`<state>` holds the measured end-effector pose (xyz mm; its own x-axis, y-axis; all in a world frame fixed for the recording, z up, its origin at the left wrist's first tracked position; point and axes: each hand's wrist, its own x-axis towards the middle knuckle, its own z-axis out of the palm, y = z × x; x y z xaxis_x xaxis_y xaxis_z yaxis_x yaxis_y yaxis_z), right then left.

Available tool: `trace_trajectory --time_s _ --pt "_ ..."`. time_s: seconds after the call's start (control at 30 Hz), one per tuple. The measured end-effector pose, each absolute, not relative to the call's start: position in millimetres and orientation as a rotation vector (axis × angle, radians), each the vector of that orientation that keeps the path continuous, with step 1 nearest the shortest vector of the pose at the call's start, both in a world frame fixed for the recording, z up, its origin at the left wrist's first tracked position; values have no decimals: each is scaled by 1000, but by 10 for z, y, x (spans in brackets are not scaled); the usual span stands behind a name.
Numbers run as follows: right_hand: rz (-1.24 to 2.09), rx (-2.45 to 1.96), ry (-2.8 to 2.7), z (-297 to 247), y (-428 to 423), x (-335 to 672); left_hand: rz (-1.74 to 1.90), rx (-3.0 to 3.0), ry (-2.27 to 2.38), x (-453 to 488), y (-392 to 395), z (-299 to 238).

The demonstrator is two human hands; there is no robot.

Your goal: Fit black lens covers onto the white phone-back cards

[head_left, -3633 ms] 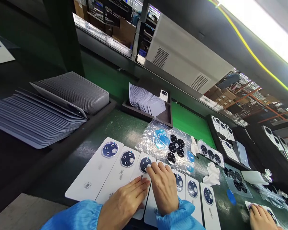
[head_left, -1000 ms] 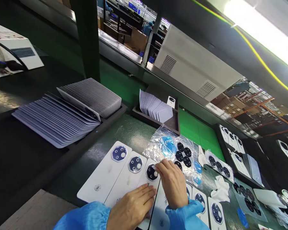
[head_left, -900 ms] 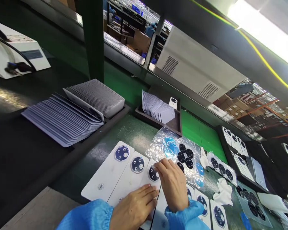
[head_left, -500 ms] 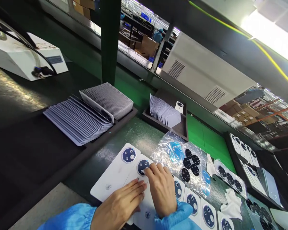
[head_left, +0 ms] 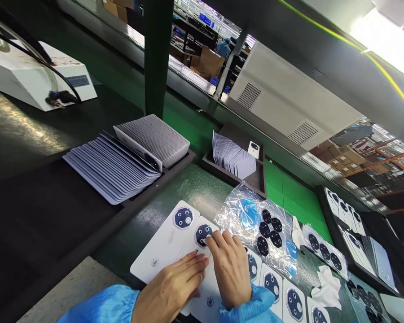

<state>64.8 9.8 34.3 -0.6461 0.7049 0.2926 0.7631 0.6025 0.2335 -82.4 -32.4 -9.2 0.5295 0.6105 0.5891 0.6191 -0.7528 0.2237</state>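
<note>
A row of white phone back covers [head_left: 161, 249] with dark round camera rings lies on the green mat. My left hand [head_left: 170, 289] lies flat, fingers together, on the second cover from the left. My right hand [head_left: 229, 269] is curled over that cover, fingertips pressing at its dark camera ring [head_left: 202, 234]. Whether those fingers pinch anything is hidden. Both sleeves are blue.
A clear film sheet [head_left: 256, 224] with black lens rings and blue tabs lies just behind the covers. Two dark trays hold fanned covers, the large stack [head_left: 121, 157] at left, a smaller one [head_left: 234, 161] behind. White wipes [head_left: 326, 287] and more ring sheets lie right.
My hands have shifted one cover to the left, from the third camera ring to the second. The view has swung left as well.
</note>
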Motion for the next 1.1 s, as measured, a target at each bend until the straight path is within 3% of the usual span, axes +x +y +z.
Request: trace_trajectory --time_s 1.1 --pt "-500 -1217 -2731 380 281 559 -1227 -2767 -1130 -858 -314 -129"
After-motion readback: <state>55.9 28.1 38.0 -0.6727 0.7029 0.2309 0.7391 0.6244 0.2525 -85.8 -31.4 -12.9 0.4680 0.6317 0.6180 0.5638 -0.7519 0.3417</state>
